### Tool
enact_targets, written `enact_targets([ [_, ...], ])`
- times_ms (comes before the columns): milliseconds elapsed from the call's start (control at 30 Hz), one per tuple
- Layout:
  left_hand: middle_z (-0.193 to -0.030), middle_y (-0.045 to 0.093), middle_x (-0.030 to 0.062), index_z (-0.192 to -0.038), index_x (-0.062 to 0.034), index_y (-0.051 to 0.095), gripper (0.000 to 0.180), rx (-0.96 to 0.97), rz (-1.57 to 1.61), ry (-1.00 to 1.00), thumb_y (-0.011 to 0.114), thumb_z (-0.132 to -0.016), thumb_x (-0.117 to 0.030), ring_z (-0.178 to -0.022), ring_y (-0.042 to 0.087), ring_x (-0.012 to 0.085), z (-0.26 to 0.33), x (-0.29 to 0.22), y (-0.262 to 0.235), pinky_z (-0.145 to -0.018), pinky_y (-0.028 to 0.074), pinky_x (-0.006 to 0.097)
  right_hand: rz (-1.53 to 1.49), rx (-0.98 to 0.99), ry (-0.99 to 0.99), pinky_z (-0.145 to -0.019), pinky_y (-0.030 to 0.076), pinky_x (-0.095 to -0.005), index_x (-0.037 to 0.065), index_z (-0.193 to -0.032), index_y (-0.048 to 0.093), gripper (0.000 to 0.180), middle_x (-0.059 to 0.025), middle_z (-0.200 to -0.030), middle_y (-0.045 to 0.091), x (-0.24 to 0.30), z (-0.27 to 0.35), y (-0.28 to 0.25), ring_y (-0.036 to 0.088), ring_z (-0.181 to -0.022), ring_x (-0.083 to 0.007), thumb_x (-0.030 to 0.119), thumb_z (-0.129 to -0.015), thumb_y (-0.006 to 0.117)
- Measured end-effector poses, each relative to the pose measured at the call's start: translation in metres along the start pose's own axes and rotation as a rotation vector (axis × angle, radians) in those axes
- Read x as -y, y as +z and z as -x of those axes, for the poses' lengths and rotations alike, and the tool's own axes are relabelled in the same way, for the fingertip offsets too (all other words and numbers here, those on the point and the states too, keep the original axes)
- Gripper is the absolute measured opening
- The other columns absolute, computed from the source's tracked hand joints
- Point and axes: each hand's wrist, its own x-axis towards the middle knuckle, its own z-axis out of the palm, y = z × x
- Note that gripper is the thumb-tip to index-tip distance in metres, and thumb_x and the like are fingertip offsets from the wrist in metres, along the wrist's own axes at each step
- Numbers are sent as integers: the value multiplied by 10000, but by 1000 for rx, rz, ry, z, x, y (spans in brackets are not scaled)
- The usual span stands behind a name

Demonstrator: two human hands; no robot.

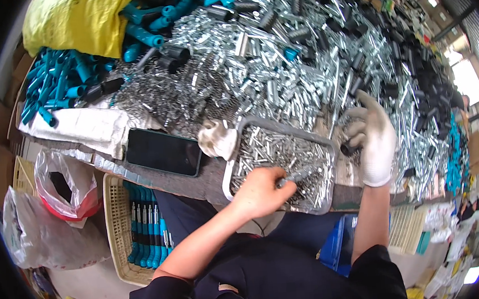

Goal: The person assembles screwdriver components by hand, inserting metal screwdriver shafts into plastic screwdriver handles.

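My bare left hand [261, 193] reaches into a grey metal tray [279, 126] full of small silver metal pins and pinches a thin silver rod [298, 174] between its fingertips. My right hand [374, 141], in a white cotton glove, rests at the tray's right edge and grips a short black tube [349, 149]. Behind both hands spreads a big heap of silver pins [277, 51] mixed with black tubes.
A black phone [164, 151] lies on the bench edge left of the tray, beside a crumpled white glove [217, 140]. Teal plastic handles [57, 85] and a yellow sack [80, 21] sit at the back left. A beige basket [119, 226] of assembled teal tools and plastic bags stand below.
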Motion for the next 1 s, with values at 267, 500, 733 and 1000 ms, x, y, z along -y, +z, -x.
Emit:
enact_targets([
  [267, -659, 598, 249, -788, 49, 622, 313, -57, 88, 91, 605, -803, -263, -670, 635, 396, 1, 8, 1, -655, 497, 451, 558, 634, -329, -903, 492, -375, 29, -1369, 446, 620, -203, -1170, 628, 34, -93, 186, 644, -1016, -307, 330, -855, 617],
  [500, -755, 626, 296, -840, 75, 627, 308, -30, 127, 114, 604, -804, -230, -753, 640, 445, 0, 14, 4, -710, 519, 478, 789, 624, -811, -959, 459, -421, 119, -1260, 569, 431, -160, -1184, 579, 60, -125, 323, 570, -1109, -327, 324, -882, 595],
  [733, -790, 634, 308, -847, 102, 619, 354, 51, 198, 89, 608, -809, -249, -806, 639, 455, 1, 16, -1, -753, 523, 488, 833, 844, -884, -917, 484, -425, 107, -1201, 607, 353, -150, -1163, 601, 78, -113, 420, 592, -1079, -312, 283, -898, 568],
  [1000, -1063, 634, 261, -1046, 13, 622, 327, -103, 462, 364, 609, -825, -228, -1025, 601, 415, 3, 35, 19, -886, 482, 451, 717, 1074, -855, -975, 455, -451, 199, -1348, 487, 472, -220, -1235, 555, 97, -88, 505, 568, -1129, -371, 335, -900, 553],
])
